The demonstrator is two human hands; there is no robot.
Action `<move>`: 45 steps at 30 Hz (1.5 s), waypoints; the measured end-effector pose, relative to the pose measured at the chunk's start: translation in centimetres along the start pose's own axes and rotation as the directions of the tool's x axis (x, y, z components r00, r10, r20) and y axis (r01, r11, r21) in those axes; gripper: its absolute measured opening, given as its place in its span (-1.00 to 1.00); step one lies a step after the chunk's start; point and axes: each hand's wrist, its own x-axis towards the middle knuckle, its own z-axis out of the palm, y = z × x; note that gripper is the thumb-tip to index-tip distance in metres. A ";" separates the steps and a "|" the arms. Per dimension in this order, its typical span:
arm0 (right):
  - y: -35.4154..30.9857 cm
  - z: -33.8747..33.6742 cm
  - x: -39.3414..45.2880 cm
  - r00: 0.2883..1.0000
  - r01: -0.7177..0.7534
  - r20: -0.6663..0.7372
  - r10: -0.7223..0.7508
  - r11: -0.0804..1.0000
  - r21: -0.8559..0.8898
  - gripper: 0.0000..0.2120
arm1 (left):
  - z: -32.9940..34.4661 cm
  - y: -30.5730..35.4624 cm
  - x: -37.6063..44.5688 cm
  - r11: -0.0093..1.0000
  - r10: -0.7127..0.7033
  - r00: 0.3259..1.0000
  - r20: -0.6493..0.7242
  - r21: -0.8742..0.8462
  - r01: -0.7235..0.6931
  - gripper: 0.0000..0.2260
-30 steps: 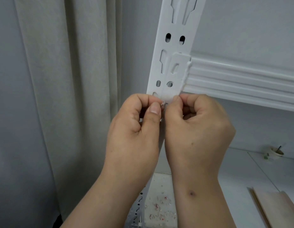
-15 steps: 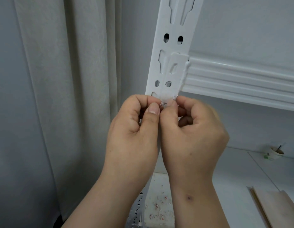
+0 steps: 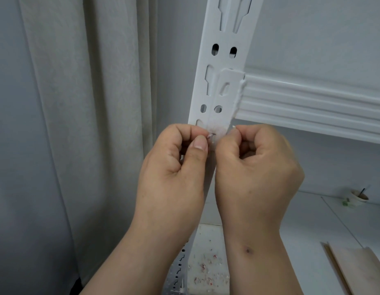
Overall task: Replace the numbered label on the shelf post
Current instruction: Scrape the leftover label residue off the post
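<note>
Your right hand (image 3: 257, 167) has drawn a little away from your left hand (image 3: 174, 169), baring a patch of label residue (image 3: 216, 129) on the shelf post (image 3: 223, 60) at frame centre; old label mostly off, I judge. Left thumb and finger pinch a torn label scrap (image 3: 209, 135); right fingers curl tight, what they hold unclear.

No text, number or brand can be read anywhere. On the shelf post (image 3: 214, 103), at its lower visible part, only a smudged pinkish label remnant (image 3: 212, 135) shows, its printing gone or too small to make out.
</note>
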 end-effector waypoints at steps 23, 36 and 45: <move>0.7 -4.4 -1.0 0.905 -0.126 0.426 0.007 0.960 0.251 -0.88 | -0.8 0.2 -0.5 0.932 -0.234 0.931 0.279 -0.209 0.297 -0.90; 0.5 -6.3 -1.9 0.828 -0.371 0.551 0.106 0.840 0.396 -0.90 | -1.3 -1.0 -2.3 0.751 -0.424 0.814 0.397 -0.348 0.561 -0.86; 1.6 -6.2 -3.3 0.911 0.077 0.399 -0.105 0.993 0.086 -0.91 | -1.0 -1.1 -3.3 0.845 -0.415 0.873 0.256 -0.247 0.474 -0.82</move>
